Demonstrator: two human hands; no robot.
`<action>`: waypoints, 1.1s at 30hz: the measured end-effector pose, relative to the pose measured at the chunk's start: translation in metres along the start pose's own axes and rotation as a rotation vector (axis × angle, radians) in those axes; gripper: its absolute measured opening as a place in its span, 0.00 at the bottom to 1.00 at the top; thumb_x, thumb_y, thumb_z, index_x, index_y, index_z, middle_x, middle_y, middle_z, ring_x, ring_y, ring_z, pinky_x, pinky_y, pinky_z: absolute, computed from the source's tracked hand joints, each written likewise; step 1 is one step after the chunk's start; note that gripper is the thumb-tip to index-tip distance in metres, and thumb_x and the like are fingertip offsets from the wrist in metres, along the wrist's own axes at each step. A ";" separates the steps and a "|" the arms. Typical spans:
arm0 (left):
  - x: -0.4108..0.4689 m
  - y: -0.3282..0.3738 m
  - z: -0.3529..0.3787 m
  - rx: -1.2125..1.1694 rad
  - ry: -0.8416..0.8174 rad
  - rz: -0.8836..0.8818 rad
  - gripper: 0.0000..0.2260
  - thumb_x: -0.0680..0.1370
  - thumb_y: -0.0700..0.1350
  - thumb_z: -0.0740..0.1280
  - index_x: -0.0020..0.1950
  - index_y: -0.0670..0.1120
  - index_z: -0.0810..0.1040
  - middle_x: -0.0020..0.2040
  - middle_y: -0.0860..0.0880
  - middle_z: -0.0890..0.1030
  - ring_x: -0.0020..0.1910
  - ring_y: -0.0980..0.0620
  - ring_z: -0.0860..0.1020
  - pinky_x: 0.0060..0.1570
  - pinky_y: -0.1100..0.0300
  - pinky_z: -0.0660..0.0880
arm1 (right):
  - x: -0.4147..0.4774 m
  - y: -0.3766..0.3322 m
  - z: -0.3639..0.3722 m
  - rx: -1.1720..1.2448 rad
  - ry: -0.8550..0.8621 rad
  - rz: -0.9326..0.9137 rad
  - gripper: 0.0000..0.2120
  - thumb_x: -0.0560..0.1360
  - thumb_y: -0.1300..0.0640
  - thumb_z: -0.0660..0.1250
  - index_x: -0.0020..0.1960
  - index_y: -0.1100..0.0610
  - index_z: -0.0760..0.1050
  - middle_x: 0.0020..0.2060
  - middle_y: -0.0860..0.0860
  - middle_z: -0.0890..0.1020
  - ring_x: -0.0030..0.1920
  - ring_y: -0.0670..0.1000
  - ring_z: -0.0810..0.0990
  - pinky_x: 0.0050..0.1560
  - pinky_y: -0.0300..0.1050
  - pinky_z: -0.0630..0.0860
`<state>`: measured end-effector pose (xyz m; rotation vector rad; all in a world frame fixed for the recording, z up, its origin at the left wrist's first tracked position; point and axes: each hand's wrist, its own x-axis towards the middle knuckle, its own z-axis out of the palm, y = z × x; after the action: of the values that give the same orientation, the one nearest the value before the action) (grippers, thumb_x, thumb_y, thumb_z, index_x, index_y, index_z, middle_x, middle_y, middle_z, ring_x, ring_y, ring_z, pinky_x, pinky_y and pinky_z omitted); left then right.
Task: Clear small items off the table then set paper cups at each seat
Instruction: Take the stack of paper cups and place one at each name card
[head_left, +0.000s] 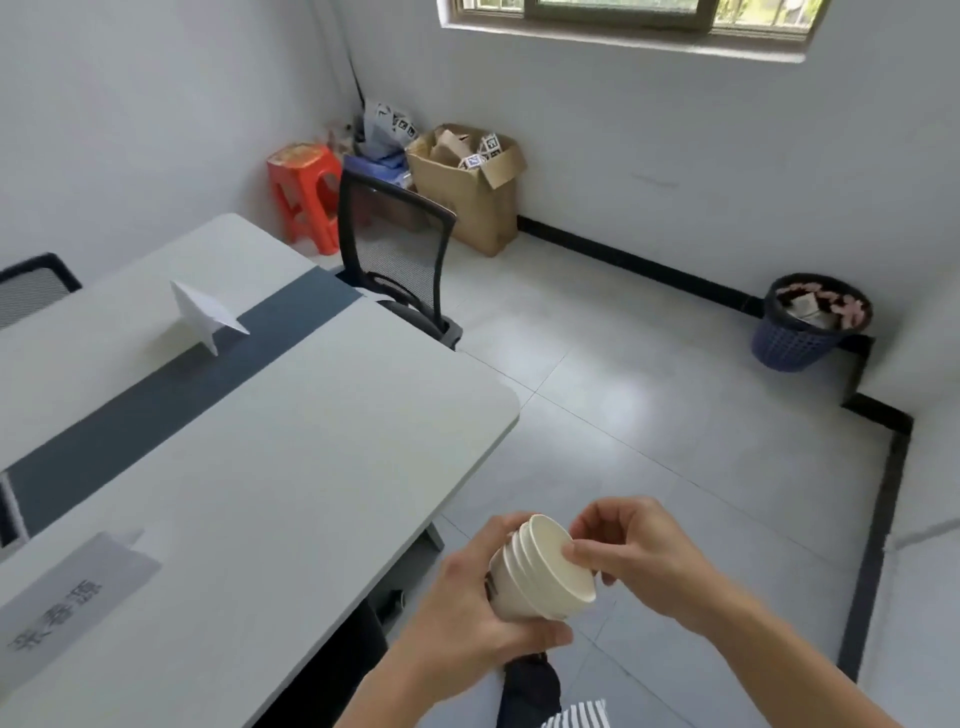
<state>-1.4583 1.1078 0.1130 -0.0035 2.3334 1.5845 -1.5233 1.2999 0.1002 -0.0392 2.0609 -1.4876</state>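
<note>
White paper cups (540, 571), nested in one tilted stack with about four rolled rims showing, were held just off the bench's (291, 467) near right edge, above the tiled floor. The left hand (483, 618) wrapped the smooth, tapered bases. The right hand (639, 551) pinched the top cup's rim between thumb and fingers. On the matte, pale bench with its dark centre strip stood two folded paper name cards (205, 317). Two mesh-backed chairs (395, 260) stood against the bench's far sides.

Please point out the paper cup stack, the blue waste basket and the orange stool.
paper cup stack (519, 587), head view, side wall.
blue waste basket (789, 348), head view, mesh wall.
orange stool (301, 156), head view, seat top.
</note>
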 end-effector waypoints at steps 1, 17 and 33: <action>0.018 -0.001 -0.010 -0.007 0.015 0.004 0.31 0.62 0.46 0.81 0.61 0.61 0.73 0.50 0.53 0.81 0.49 0.52 0.79 0.53 0.53 0.79 | 0.020 -0.007 -0.005 0.002 0.014 -0.011 0.03 0.71 0.64 0.73 0.40 0.63 0.81 0.28 0.50 0.81 0.29 0.46 0.76 0.31 0.39 0.73; 0.146 -0.035 -0.162 -0.337 0.629 -0.229 0.30 0.62 0.50 0.81 0.61 0.59 0.72 0.52 0.53 0.81 0.49 0.56 0.80 0.45 0.63 0.78 | 0.281 -0.111 -0.079 -0.123 0.167 -0.069 0.10 0.76 0.65 0.67 0.37 0.66 0.74 0.24 0.47 0.79 0.34 0.55 0.79 0.35 0.47 0.75; 0.055 -0.064 -0.146 -0.742 1.477 -0.565 0.36 0.53 0.58 0.78 0.60 0.53 0.76 0.49 0.54 0.85 0.46 0.60 0.83 0.43 0.66 0.76 | 0.428 -0.212 0.198 -0.714 -0.684 -0.317 0.08 0.74 0.57 0.64 0.39 0.60 0.78 0.34 0.52 0.85 0.40 0.57 0.82 0.47 0.59 0.80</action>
<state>-1.5373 0.9608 0.0896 -2.3957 1.7419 2.2655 -1.8476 0.8998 0.0577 -1.0370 1.9162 -0.6547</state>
